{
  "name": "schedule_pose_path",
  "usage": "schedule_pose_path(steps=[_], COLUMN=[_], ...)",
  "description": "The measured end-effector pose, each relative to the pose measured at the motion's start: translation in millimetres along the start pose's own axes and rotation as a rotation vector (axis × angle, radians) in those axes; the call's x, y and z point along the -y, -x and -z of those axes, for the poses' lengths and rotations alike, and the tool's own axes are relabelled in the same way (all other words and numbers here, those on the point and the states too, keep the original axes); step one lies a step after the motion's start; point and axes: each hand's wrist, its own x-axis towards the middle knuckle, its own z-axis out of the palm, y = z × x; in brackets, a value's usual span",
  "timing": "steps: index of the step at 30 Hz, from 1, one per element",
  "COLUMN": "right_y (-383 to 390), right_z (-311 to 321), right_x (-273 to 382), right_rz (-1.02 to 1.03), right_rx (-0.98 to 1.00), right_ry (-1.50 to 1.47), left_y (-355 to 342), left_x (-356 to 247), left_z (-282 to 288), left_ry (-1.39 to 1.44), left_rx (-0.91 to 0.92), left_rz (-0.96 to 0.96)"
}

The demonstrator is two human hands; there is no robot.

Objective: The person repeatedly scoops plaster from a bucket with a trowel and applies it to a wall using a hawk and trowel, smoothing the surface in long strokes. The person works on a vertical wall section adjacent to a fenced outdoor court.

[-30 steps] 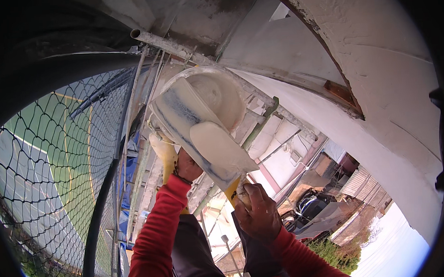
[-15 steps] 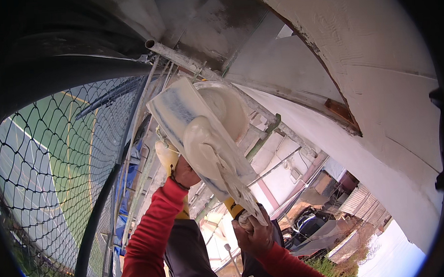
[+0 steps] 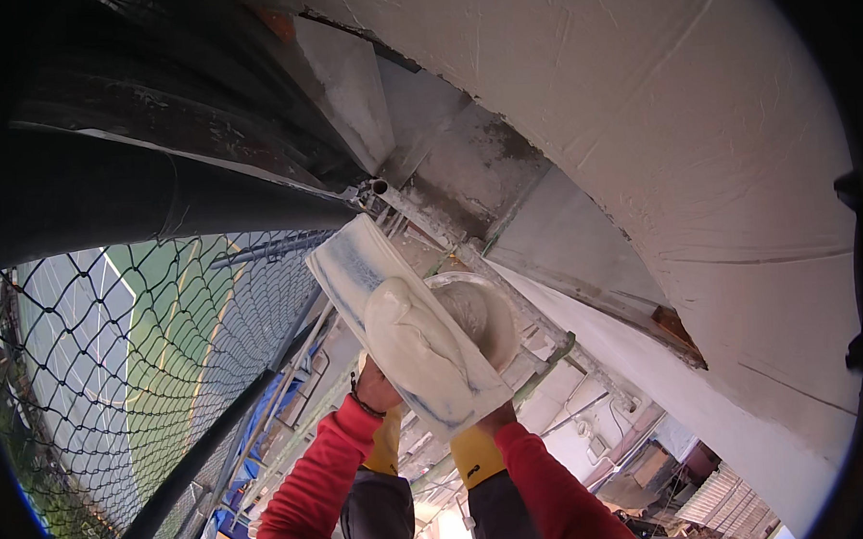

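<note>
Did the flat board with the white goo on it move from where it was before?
Cannot tell. The flat board looks lower against the pipe end than earlier, but the head camera itself has swung, so the shift may not be the board's own.

Black safety netting (image 3: 119,379) fills the left side, a green and grey court (image 3: 164,310) visible through it. Scaffold pipes (image 3: 292,372) run just beside the netting (one open pipe end (image 3: 380,187) near the top). A white plastered wall (image 3: 696,162) curves across the upper right. Rooftops (image 3: 652,462) lie below, lower right.
</note>
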Motion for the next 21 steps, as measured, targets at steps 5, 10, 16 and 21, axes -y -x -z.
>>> schedule_pose_path(steps=[5,10,16,21], right_y=[44,81,74,18], right_z=[39,133,167,63], right_x=[13,41,53,108], right_rz=[0.072,-0.063,-0.133,0.054], right_rx=[0.018,0.109,0.154,0.219], right_ry=[0.169,0.199,0.397,0.349], left_y=[-20,-31,22,52], left_x=[-20,-36,-74,-118], left_z=[-78,-138,-141,-131], left_ry=[-0.432,-0.053,-0.868,-1.679], left_rx=[0.007,0.135,-0.149,-0.29], left_rz=[-0.195,-0.216,-0.349,-0.444])
